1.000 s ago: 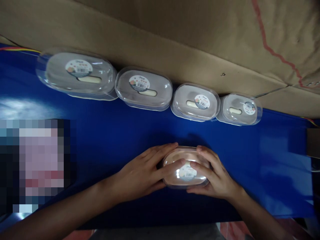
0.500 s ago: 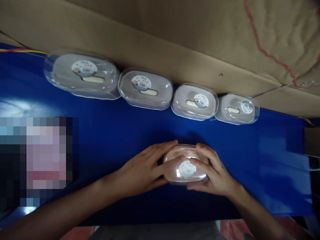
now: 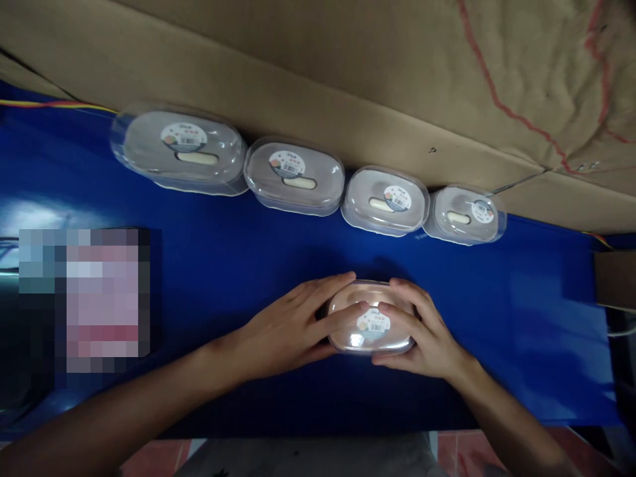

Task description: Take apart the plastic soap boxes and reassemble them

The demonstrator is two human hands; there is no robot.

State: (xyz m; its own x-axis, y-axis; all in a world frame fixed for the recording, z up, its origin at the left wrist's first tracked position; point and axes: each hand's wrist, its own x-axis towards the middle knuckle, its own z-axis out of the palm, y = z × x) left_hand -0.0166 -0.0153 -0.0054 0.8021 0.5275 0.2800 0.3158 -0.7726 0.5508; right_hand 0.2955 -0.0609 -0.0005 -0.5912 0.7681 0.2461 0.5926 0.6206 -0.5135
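Between my two hands sits an oval plastic box [image 3: 345, 338] with a clear lid and a pinkish tone inside. A round printed label [image 3: 373, 323] shows on its lid. My left hand [image 3: 303, 324] grips the left end, with one finger laid across the top. Around the right end my right hand [image 3: 422, 331] is wrapped, its index fingertip also on the lid beside the label. The underside of the box is hidden.
Several similar clear-lidded boxes stand in a row along the back: far left [image 3: 144, 146], left of middle [image 3: 318, 159], right of middle [image 3: 365, 182] and right [image 3: 447, 199]. Behind them rises brown cardboard [image 3: 298, 59]. A blurred-out object [image 3: 102, 291] lies left on the blue table [image 3: 223, 265].
The view has shifted slightly. Both hands still hold the box, which appears a little higher in the picture. The row at the back stands as before.
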